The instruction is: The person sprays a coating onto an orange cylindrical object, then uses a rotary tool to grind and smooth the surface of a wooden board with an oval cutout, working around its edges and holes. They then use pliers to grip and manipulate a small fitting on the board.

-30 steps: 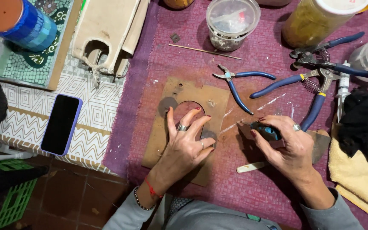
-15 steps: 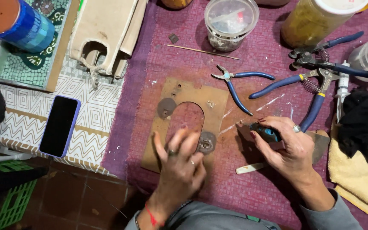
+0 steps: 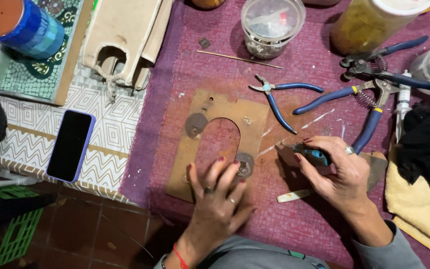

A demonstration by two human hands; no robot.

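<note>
1. Here we laid our left hand (image 3: 218, 201) flat, fingers spread and gripping nothing, on the near edge of the brown cardboard template (image 3: 215, 142).
2. Our right hand (image 3: 337, 172) curled closed around a small blue-handled tool (image 3: 313, 153).
3. Just beyond that hand lay blue-handled pliers (image 3: 279, 97) on the purple cloth (image 3: 185, 74).

Left hand (image 3: 217, 201) on cardboard template (image 3: 215, 142)

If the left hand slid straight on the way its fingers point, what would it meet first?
The left hand points up the brown board. Its fingertips already lie at the arch-shaped cutout, so it would probably cross that opening first, then the board's far edge. Height above the board is unclear.
</note>
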